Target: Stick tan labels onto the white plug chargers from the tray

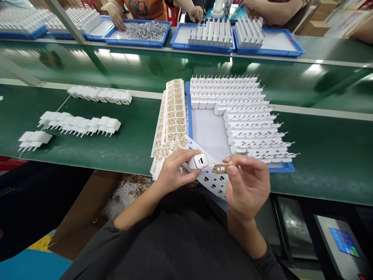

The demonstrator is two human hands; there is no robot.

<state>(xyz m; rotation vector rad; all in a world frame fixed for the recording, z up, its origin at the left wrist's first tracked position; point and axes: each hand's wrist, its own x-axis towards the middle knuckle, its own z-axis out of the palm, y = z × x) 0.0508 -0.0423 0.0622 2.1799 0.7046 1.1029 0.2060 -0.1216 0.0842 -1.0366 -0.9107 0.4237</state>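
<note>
A white charger (199, 161) with a dark port on its end face is gripped between the thumb and fingers of my left hand (175, 168). Just to its right, my right hand (247, 181) pinches a small tan sticker (220, 168) with cut-outs by its edge. The sticker and the charger are apart. Beneath both hands lies a white sticker sheet (214, 184) with dark cut-out marks, partly hidden by them. A blue tray (208, 126) behind them holds rows of white chargers (250, 116) with their pins showing. Left of the tray are stacked sheets of tan stickers (175, 112).
More white chargers (81, 124) stand in rows on the green bench (136, 136) at left. Across the raised shelf are blue trays of plugs (211, 33) and metal pieces (147, 30), with other people's hands (196, 13) there. A cardboard box (84, 210) of scraps sits below the bench.
</note>
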